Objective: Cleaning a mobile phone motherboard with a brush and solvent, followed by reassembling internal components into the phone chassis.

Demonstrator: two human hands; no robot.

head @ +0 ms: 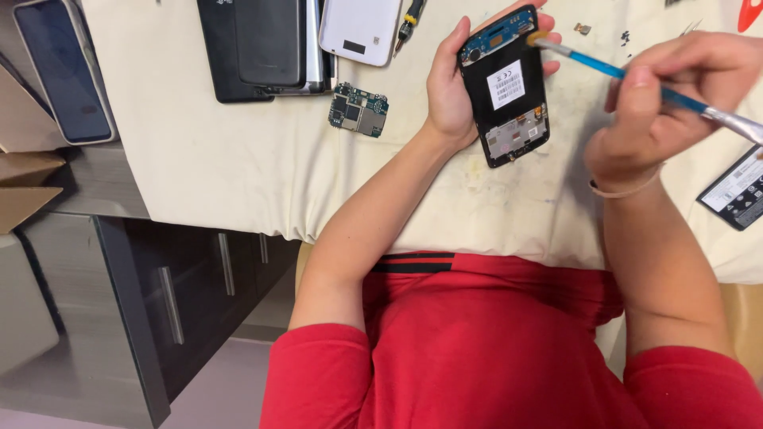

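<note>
Two hands work at upper right of the frame: the left hand (pixel 449 87) grips an opened black phone body (pixel 506 87), long axis tilted near-vertical, while the right hand (pixel 652 111) pinches a blue-handled brush (pixel 604 69) whose tip touches the phone's top edge above the cream-covered counter (pixel 238 159).

Left hand (pixel 449 87) grips an opened black phone (pixel 506 89) by its edge, back cover off, blue board showing at the top. Right hand (pixel 652 111) pinches a blue-handled brush (pixel 628 75), bristles touching that top board. On the cream cloth (pixel 238 159) lie a loose green circuit board (pixel 358 110), stacked phones (pixel 266 44) and a white cover (pixel 360 30).
</note>
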